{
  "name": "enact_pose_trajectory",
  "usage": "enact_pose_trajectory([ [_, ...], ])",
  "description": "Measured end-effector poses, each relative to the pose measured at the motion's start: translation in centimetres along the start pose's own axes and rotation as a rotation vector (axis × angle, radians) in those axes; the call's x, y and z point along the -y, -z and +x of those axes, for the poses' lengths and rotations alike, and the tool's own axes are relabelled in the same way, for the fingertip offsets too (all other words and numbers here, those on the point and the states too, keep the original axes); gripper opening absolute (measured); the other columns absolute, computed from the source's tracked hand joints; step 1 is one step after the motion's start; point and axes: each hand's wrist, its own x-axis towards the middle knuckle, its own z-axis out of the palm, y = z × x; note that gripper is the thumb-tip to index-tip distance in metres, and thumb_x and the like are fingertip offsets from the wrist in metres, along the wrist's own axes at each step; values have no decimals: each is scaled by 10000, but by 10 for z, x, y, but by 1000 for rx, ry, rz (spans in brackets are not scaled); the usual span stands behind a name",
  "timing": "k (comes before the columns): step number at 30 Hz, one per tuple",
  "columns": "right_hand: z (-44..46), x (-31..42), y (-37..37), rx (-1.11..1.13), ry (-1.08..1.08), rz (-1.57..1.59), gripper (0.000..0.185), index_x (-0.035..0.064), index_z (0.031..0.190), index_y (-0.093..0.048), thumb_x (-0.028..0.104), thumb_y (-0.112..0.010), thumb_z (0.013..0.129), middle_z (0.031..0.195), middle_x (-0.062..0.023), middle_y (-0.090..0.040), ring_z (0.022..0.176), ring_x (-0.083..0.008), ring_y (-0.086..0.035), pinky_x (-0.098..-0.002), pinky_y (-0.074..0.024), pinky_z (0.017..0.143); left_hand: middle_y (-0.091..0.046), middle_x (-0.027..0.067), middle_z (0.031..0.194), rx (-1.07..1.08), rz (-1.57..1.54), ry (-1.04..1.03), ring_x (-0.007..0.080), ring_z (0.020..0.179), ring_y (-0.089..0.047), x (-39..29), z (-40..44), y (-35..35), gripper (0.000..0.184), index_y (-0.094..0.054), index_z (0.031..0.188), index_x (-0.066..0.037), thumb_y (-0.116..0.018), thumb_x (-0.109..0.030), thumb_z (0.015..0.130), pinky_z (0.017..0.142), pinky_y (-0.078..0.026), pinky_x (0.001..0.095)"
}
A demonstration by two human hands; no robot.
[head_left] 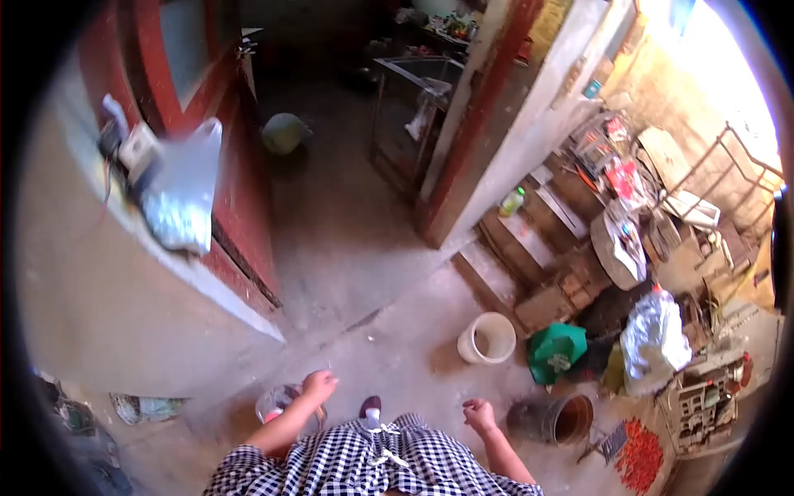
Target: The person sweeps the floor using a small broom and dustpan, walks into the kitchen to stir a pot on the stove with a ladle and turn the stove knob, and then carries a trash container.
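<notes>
My left hand (318, 386) is held out in front of my body with its fingers curled together, and nothing shows in it. Below that forearm, partly covered by it, stands a clear plastic container (271, 403) with something red inside. On the other side my right hand (479, 415) hangs loosely closed, also with nothing visible in it. A dark bucket (576, 419) lies tipped on its side to the right of this hand, apart from it. I wear a black-and-white checked garment (364, 453), and one dark shoe (370, 405) shows beneath it.
Ahead is a doorway with a red door (240, 157) and a glass-topped frame (418, 66) inside. A white bucket (488, 338) and green bag (556, 351) stand near cluttered steps (517, 240). Red peppers or similar pieces (639, 456) lie on the floor at right.
</notes>
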Motion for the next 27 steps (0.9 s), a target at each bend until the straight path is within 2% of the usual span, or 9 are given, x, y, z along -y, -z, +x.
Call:
enact_pose_trajectory([
  [3, 52, 104, -6, 59, 30, 42, 216, 10, 882, -581, 68, -501, 690, 611, -62, -555, 472, -108, -506, -252, -444, 447, -572, 104, 712, -60, -373, -200, 221, 633, -558, -99, 101, 26, 247, -573, 797, -60, -590, -277, 680, 588, -438, 324],
  [7, 164, 217, -5, 231, 318, -2, 271, 13, 971, -534, 58, -484, 708, 656, -49, -539, 569, -94, -506, -227, -445, 518, -555, 96, 670, -40, -369, -291, 191, 596, -542, -194, 231, 65, 231, -562, 791, -37, -586, -244, 690, 573, -434, 297],
  [9, 231, 270, 0, 342, 258, 203, 270, 14, 986, -520, 22, -450, 725, 729, -53, -543, 633, -99, -514, -227, -450, 541, -580, 102, 717, -173, -375, -321, 188, 635, -567, -230, 302, 87, 192, -567, 797, -34, -589, -190, 687, 574, -446, 287],
  [11, 297, 321, 12, 429, 345, 209, 258, 14, 983, -517, 10, -409, 749, 768, -59, -553, 650, -109, -520, -225, -455, 548, -594, 109, 764, -59, -420, -231, 187, 673, -582, -265, 364, 122, 192, -573, 821, -40, -589, -181, 691, 607, -453, 279],
  [14, 375, 411, 27, 561, 209, 205, 240, 22, 939, -544, 20, -417, 736, 725, -61, -569, 624, -118, -532, -229, -457, 558, -602, 109, 812, -39, -385, -221, 178, 750, -582, -294, 447, 176, 256, -562, 892, -38, -592, -216, 711, 661, -453, 273],
  [18, 433, 522, 28, 520, 465, -33, 219, 25, 909, -561, 80, -457, 725, 745, -92, -583, 627, -144, -556, -257, -461, 585, -602, 108, 840, -94, -384, 7, 164, 778, -572, -278, 504, 229, 281, -563, 910, -24, -589, -231, 722, 677, -448, 277],
  [21, 468, 578, 14, 538, 751, -1, 219, 20, 902, -562, 132, -477, 735, 755, -104, -585, 635, -153, -563, -269, -455, 595, -598, 128, 794, -91, -156, 168, 189, 749, -571, -190, 521, 225, 286, -581, 866, -38, -554, -289, 731, 668, -443, 300],
  [23, 488, 628, 20, 612, 706, -22, 213, 21, 897, -564, 141, -476, 745, 739, -93, -587, 622, -141, -555, -252, -451, 581, -593, 143, 781, 80, -147, 324, 241, 747, -572, -165, 517, 240, 312, -588, 852, -45, -527, -327, 734, 671, -439, 325],
  [27, 524, 749, 38, 850, 393, 267, 181, 47, 898, -559, 125, -465, 763, 619, 3, -519, 534, -52, -466, -194, -381, 473, -584, 143, 744, 49, -94, 457, 225, 696, -560, -100, 536, 237, 322, -583, 835, -30, -535, -331, 730, 631, -433, 325],
])
